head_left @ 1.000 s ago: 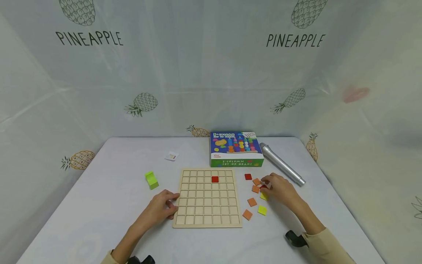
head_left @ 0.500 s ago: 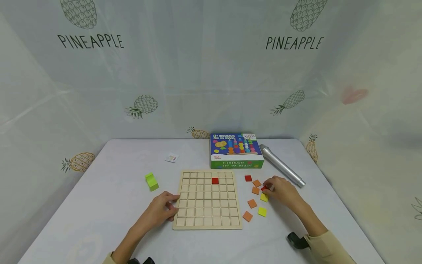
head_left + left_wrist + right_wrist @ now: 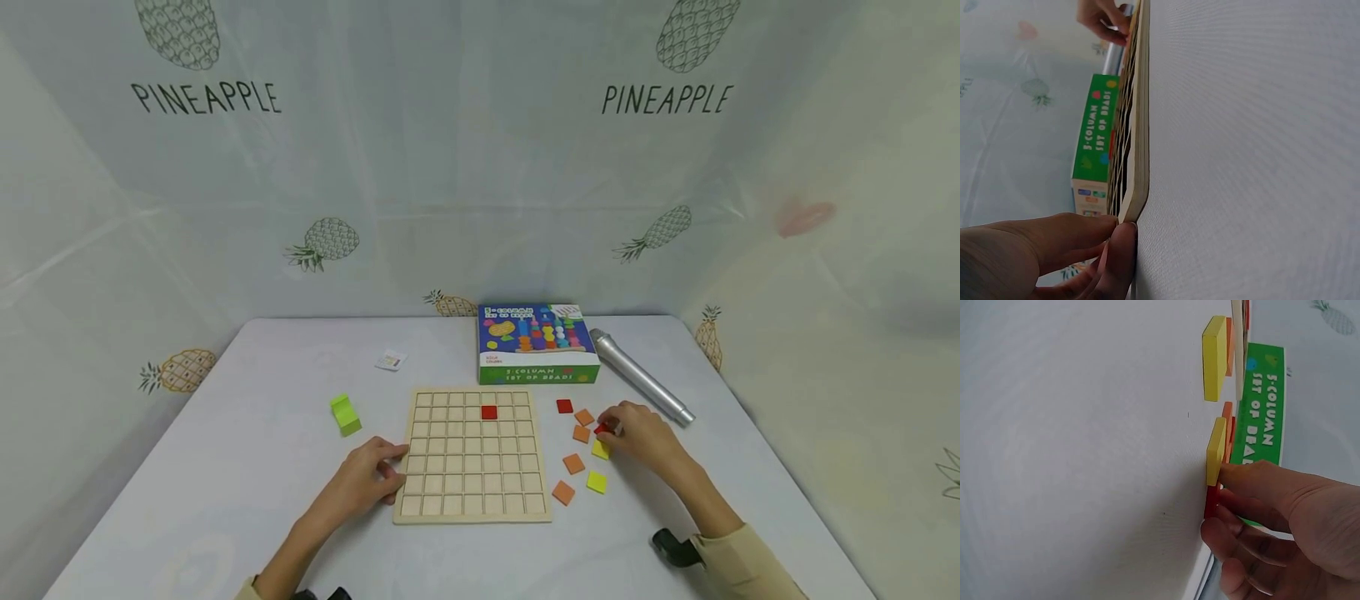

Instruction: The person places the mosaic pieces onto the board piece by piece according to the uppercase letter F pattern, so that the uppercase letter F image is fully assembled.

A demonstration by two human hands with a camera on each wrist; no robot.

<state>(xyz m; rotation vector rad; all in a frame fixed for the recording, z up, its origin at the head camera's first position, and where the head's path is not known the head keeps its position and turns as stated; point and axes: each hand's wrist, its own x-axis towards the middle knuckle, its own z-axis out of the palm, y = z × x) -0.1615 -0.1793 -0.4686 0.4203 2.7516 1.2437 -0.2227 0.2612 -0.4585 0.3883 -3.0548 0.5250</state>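
A pale wooden grid board (image 3: 472,500) lies flat on the table, with one red tile (image 3: 489,412) in a square of its second row from the back. At its left edge my left hand (image 3: 362,479) holds the board between thumb and fingers; the left wrist view shows the fingertips (image 3: 1124,234) right at the corner. To the right of the board, my right hand (image 3: 641,433) pinches another red tile (image 3: 1211,501) by its ends, low over the table. A yellow tile (image 3: 1215,453) lies right beside that red tile.
Orange tiles (image 3: 573,463), a second yellow tile (image 3: 596,482) and a loose red tile (image 3: 564,406) lie right of the board. Behind stand a bead-set box (image 3: 538,343) and a silver microphone-shaped tube (image 3: 643,379). Green blocks (image 3: 345,415) and a small white packet (image 3: 391,360) are at left.
My right hand has shifted slightly right with the red tile, uncovering more of the yellow tile beside it. The left hand stays at the board's edge.
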